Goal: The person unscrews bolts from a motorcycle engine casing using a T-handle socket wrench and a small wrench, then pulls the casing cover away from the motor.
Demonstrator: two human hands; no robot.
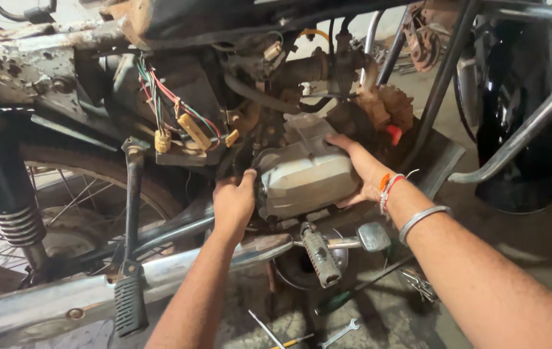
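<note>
Both hands clasp the grey engine cover (305,174) low on the motorcycle, left hand (234,203) at its rear edge, right hand (360,171) in front; a slipping grip could drop it onto the footpeg (320,257)

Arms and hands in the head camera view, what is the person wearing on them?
Both forearms are bare, with no sleeves or gloves in view. The right hand has a red, orange and white thread band tied at the wrist, and farther up the forearm a plain silver metal bangle. The left hand and its wrist carry nothing: no ring, watch or band shows.
</note>
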